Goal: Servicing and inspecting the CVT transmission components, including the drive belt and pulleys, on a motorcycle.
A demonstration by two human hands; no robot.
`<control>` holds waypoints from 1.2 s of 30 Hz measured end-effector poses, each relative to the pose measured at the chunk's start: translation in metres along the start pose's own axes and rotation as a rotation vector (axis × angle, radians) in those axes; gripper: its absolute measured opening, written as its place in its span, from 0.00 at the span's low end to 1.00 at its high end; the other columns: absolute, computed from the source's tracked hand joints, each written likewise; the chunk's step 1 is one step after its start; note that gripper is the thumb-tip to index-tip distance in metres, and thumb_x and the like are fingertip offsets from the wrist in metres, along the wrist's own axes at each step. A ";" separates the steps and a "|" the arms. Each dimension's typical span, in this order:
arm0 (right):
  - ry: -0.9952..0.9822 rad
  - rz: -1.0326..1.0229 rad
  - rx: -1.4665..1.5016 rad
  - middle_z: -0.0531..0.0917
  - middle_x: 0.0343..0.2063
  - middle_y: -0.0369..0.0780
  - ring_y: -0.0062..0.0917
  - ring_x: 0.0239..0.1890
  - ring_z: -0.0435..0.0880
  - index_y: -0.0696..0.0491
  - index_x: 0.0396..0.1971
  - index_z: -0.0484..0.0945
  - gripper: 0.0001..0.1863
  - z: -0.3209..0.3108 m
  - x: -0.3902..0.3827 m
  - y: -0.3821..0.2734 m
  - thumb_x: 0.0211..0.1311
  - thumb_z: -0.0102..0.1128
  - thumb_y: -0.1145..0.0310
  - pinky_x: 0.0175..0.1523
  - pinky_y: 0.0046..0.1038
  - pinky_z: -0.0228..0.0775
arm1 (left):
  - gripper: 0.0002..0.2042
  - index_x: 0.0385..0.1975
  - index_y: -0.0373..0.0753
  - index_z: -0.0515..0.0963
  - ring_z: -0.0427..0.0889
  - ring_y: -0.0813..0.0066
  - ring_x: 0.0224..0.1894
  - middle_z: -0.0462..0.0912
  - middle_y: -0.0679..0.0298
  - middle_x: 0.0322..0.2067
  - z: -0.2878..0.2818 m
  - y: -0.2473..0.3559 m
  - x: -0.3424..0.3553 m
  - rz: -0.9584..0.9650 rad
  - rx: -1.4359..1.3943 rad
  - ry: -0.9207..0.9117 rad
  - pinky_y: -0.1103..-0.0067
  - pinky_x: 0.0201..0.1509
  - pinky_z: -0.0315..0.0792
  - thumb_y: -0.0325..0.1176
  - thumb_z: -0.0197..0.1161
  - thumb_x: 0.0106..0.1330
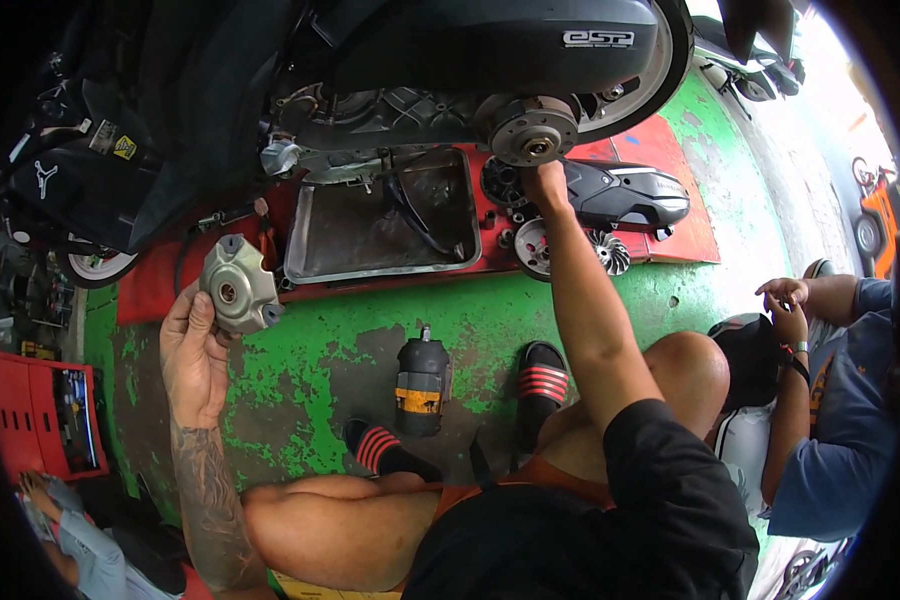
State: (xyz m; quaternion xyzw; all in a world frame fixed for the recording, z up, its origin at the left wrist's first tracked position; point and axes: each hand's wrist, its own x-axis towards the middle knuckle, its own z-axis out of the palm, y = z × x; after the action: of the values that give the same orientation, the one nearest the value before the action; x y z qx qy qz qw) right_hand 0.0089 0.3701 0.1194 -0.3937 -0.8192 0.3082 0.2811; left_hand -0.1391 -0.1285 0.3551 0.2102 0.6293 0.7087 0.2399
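Note:
My left hand (195,335) holds up a silvery ramp plate (232,287) by its lower edge, the thumb on its face. This plate has a round centre hole and dark sliders at its corners. My right hand (546,188) reaches under the clutch bell (532,132) of the raised scooter (450,70); its fingers are hidden. Close to that hand, a dark round pulley part (506,182), a silver ring-shaped disc (533,246) and a finned fan disc (610,253) lie on the red platform (370,287). A black scooter cover (625,195) lies to their right.
A metal tray (370,235) with a black curved part inside stands on the platform. A black and yellow cordless power tool (422,385) is on the green floor between my sandals (543,380). Another person (830,390) sits at the right; a red cabinet (45,415) stands left.

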 end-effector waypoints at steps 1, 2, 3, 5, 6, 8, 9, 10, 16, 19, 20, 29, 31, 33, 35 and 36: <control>-0.034 -0.026 0.083 0.79 0.55 0.51 0.43 0.61 0.76 0.54 0.58 0.75 0.22 0.017 0.002 -0.009 0.67 0.52 0.60 0.63 0.42 0.67 | 0.15 0.54 0.36 0.77 0.82 0.78 0.47 0.84 0.64 0.47 -0.008 0.003 -0.006 0.000 0.012 0.014 0.79 0.49 0.78 0.36 0.61 0.72; -0.024 -0.029 0.083 0.79 0.55 0.51 0.43 0.61 0.76 0.54 0.58 0.75 0.22 0.023 0.017 0.005 0.67 0.52 0.60 0.63 0.42 0.67 | 0.15 0.54 0.36 0.77 0.82 0.78 0.47 0.84 0.64 0.47 -0.005 0.003 -0.006 0.008 0.010 0.007 0.79 0.49 0.78 0.36 0.61 0.72; 0.150 -0.393 -0.208 0.80 0.55 0.49 0.43 0.61 0.76 0.52 0.58 0.76 0.23 0.012 0.043 0.046 0.64 0.57 0.59 0.64 0.42 0.66 | 0.15 0.54 0.35 0.77 0.82 0.78 0.46 0.84 0.64 0.47 0.008 -0.004 0.004 0.017 -0.025 -0.020 0.79 0.49 0.78 0.36 0.61 0.72; 0.267 -0.722 -0.522 0.79 0.58 0.43 0.38 0.64 0.73 0.47 0.57 0.78 0.24 0.016 0.056 0.072 0.61 0.61 0.58 0.69 0.40 0.62 | 0.15 0.54 0.35 0.77 0.82 0.78 0.46 0.84 0.64 0.46 0.012 -0.010 0.007 0.021 -0.052 -0.010 0.79 0.48 0.78 0.35 0.61 0.72; 0.268 -0.725 -0.507 0.79 0.58 0.43 0.38 0.64 0.73 0.47 0.57 0.78 0.24 0.024 0.057 0.069 0.61 0.61 0.58 0.69 0.40 0.62 | 0.15 0.54 0.35 0.77 0.82 0.78 0.46 0.84 0.64 0.46 0.010 -0.009 0.004 0.025 -0.040 -0.002 0.79 0.48 0.78 0.35 0.61 0.72; 0.190 -0.651 -0.439 0.79 0.58 0.43 0.38 0.64 0.73 0.47 0.56 0.78 0.24 0.035 0.054 0.055 0.61 0.61 0.58 0.68 0.40 0.62 | 0.15 0.54 0.35 0.77 0.83 0.77 0.46 0.84 0.63 0.46 0.004 -0.006 -0.003 0.001 -0.019 0.054 0.79 0.49 0.78 0.34 0.61 0.72; 0.147 -0.614 -0.404 0.79 0.58 0.42 0.38 0.63 0.73 0.47 0.56 0.78 0.23 0.037 0.051 0.045 0.61 0.61 0.58 0.68 0.40 0.63 | 0.15 0.54 0.34 0.77 0.83 0.77 0.46 0.84 0.63 0.46 0.002 -0.002 -0.006 0.011 -0.010 0.052 0.79 0.49 0.79 0.34 0.61 0.73; 0.112 -0.575 -0.390 0.79 0.58 0.42 0.38 0.63 0.73 0.48 0.56 0.78 0.23 0.030 0.052 0.044 0.61 0.61 0.58 0.68 0.39 0.63 | 0.15 0.54 0.34 0.77 0.83 0.77 0.46 0.84 0.63 0.46 0.003 -0.003 -0.004 0.011 -0.013 0.051 0.79 0.49 0.79 0.34 0.61 0.73; 0.097 -0.445 -0.333 0.79 0.58 0.41 0.38 0.63 0.74 0.47 0.55 0.79 0.23 0.019 0.043 0.039 0.62 0.60 0.57 0.67 0.38 0.65 | 0.14 0.54 0.34 0.77 0.83 0.76 0.47 0.84 0.63 0.47 0.008 -0.008 0.005 -0.018 -0.006 0.006 0.78 0.51 0.79 0.33 0.61 0.73; 0.095 -0.465 -0.446 0.77 0.61 0.42 0.38 0.65 0.71 0.47 0.58 0.77 0.24 0.026 0.044 0.044 0.64 0.57 0.56 0.70 0.39 0.61 | 0.15 0.54 0.34 0.77 0.83 0.76 0.47 0.84 0.63 0.46 0.014 -0.009 0.007 0.004 -0.010 0.018 0.77 0.51 0.79 0.34 0.61 0.73; 0.123 -0.471 -0.537 0.75 0.63 0.42 0.37 0.67 0.70 0.48 0.60 0.75 0.24 0.028 0.045 0.048 0.65 0.55 0.57 0.71 0.40 0.59 | 0.15 0.54 0.34 0.77 0.83 0.76 0.47 0.84 0.63 0.46 0.016 -0.009 0.008 0.001 -0.016 0.005 0.77 0.51 0.79 0.34 0.61 0.73; 0.127 -0.333 -0.729 0.67 0.69 0.41 0.37 0.72 0.63 0.48 0.67 0.67 0.27 0.042 0.031 0.045 0.70 0.47 0.57 0.74 0.45 0.51 | 0.14 0.54 0.34 0.77 0.83 0.75 0.47 0.84 0.62 0.47 0.021 -0.007 0.007 -0.002 -0.022 -0.022 0.76 0.52 0.79 0.34 0.60 0.73; 0.158 -0.335 -0.605 0.75 0.62 0.42 0.38 0.66 0.70 0.49 0.61 0.73 0.24 0.031 0.027 0.043 0.68 0.50 0.57 0.69 0.45 0.59 | 0.14 0.53 0.34 0.77 0.83 0.75 0.47 0.84 0.62 0.47 0.025 -0.005 0.007 0.009 -0.024 -0.026 0.76 0.52 0.79 0.34 0.61 0.73; 0.178 -0.247 -0.460 0.82 0.52 0.43 0.40 0.58 0.77 0.50 0.53 0.79 0.20 0.024 0.012 0.029 0.66 0.52 0.58 0.61 0.45 0.66 | 0.15 0.54 0.32 0.76 0.83 0.74 0.48 0.84 0.61 0.47 0.023 -0.010 0.007 0.019 -0.034 -0.037 0.75 0.52 0.78 0.33 0.61 0.73; 0.275 -0.032 -0.246 0.85 0.43 0.46 0.42 0.48 0.82 0.53 0.44 0.83 0.15 0.018 -0.030 -0.023 0.65 0.54 0.61 0.53 0.41 0.72 | 0.15 0.54 0.32 0.76 0.83 0.74 0.48 0.84 0.60 0.47 0.025 0.004 -0.006 0.012 0.017 0.024 0.75 0.52 0.78 0.32 0.61 0.72; 0.379 0.110 -0.152 0.85 0.39 0.48 0.42 0.44 0.83 0.55 0.41 0.83 0.13 0.009 -0.053 -0.040 0.66 0.55 0.64 0.50 0.39 0.73 | 0.16 0.55 0.31 0.76 0.83 0.73 0.48 0.84 0.60 0.47 0.032 0.007 -0.005 -0.008 0.034 0.031 0.74 0.52 0.78 0.32 0.61 0.72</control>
State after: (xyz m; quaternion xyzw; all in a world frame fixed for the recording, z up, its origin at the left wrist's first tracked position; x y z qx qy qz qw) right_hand 0.0119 0.3040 0.1314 -0.5086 -0.7498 0.1809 0.3826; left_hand -0.1161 -0.1068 0.3655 0.2008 0.6456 0.7002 0.2294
